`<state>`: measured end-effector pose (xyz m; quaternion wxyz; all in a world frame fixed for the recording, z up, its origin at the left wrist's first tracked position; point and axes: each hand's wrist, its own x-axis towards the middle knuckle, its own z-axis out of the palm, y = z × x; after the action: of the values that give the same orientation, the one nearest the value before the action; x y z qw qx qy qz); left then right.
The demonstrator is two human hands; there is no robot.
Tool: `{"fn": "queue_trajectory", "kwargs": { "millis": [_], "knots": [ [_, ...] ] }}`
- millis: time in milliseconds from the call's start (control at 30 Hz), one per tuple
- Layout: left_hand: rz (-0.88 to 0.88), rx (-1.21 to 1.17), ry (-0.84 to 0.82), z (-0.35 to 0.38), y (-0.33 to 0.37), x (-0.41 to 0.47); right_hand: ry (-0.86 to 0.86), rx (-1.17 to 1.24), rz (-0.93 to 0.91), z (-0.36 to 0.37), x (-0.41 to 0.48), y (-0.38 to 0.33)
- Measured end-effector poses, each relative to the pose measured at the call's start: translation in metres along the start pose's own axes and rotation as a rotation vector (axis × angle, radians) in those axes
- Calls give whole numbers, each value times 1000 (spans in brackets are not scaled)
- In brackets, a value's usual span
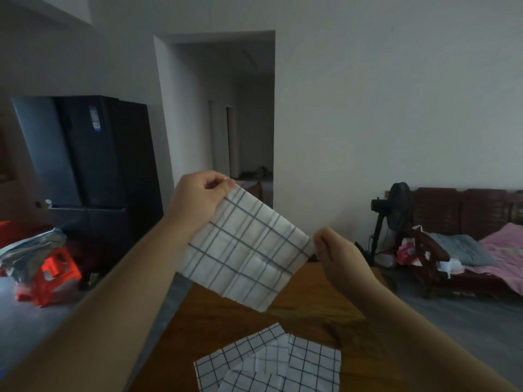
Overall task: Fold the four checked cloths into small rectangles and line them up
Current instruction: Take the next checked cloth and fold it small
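A white cloth with dark checks (243,250) hangs in the air above the wooden table (311,301), stretched between both hands. My left hand (198,202) pinches its upper left corner. My right hand (336,253) pinches the right corner, lower down, so the cloth slopes to the right. Its bottom edge hangs free. More checked cloths (271,363) lie flat and overlapping on the table near its front edge, directly below the held one; how many lie there I cannot tell.
A dark fridge (93,165) stands at the left, with an orange stool and grey bags (48,267) on the floor beside it. A standing fan (393,216) and a wooden bench with bedding (475,244) are at the right. A doorway opens straight ahead.
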<state>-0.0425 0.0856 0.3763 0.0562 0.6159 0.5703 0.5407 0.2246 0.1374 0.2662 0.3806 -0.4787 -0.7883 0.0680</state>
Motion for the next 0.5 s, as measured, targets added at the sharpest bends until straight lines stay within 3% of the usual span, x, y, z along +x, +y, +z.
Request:
{"fn": "queue_trajectory", "kwargs": {
  "millis": [133, 300, 500],
  "knots": [
    [16, 31, 10, -15, 0, -2, -32, -74, 71, 3, 3, 6],
    [51, 149, -225, -12, 6, -11, 8, 135, 43, 4, 8, -18],
    [79, 130, -370, 8, 19, -22, -127, 390, -55, 1, 15, -70]
  ]
}}
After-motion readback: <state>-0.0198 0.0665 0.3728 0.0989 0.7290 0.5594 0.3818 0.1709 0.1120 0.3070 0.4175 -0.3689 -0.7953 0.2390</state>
